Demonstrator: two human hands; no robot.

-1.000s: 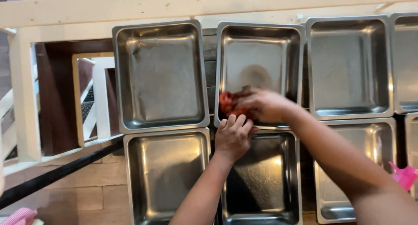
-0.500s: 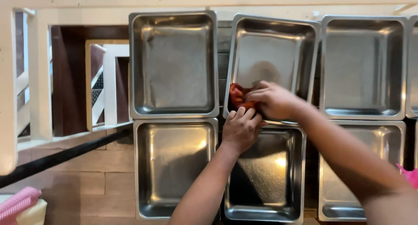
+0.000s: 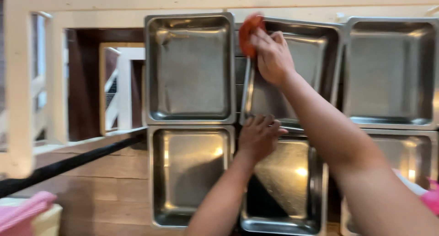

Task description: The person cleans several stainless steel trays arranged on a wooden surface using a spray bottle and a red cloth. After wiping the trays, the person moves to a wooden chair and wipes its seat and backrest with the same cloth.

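Note:
My right hand (image 3: 272,53) grips a red-orange cloth (image 3: 249,30) and presses it against the top left corner of the upper middle steel pan (image 3: 311,58). That pan sits slightly tilted among the others. My left hand (image 3: 258,137) rests with its fingers on the pan's near rim, where it meets the lower middle steel pan (image 3: 286,190). The left hand holds nothing that I can see.
Several rectangular steel pans lie in two rows: an upper left pan (image 3: 190,67), a lower left pan (image 3: 190,174), an upper right pan (image 3: 391,69). A pale wooden frame (image 3: 20,90) stands at left, a dark bar (image 3: 68,163) crosses below it, and a pink cloth (image 3: 23,211) lies at bottom left.
My right hand has carried the red cloth from the near left edge of the upper middle pan up to its far left corner. The left hand stays on the near rim.

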